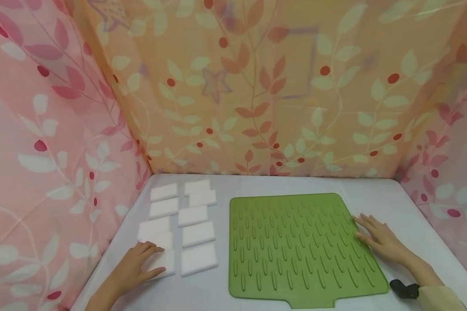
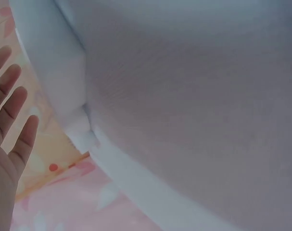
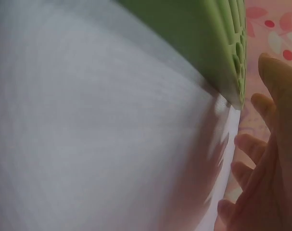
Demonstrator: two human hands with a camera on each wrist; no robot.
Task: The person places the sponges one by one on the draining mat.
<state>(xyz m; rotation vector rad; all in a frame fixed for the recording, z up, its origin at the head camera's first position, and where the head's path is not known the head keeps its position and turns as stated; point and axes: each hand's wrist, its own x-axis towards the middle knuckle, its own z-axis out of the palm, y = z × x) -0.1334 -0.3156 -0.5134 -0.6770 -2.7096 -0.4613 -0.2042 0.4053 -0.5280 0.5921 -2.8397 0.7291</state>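
Several flat white rectangular blocks (image 1: 199,259), like plain sponges, lie in two rough columns on the left of the table. My left hand (image 1: 136,265) is over the nearest block of the left column, its fingertips and thumb at that white block (image 1: 166,260) and partly covering it. Loosely spread fingers (image 2: 13,108) of that hand show in the left wrist view. A green ridged mat (image 1: 295,246) with a tab on its near side lies right of the blocks. Beside its right edge is my right hand (image 1: 381,239), fingers extended and fingertips right at the rim.
A white-covered table (image 1: 315,183) bears everything. Patterned cloth walls stand behind it, with an orange cloth (image 1: 249,86) at the back and a pink cloth (image 1: 54,151) on the left. A small black object (image 1: 404,289) is at the right wrist, by the mat's near corner.
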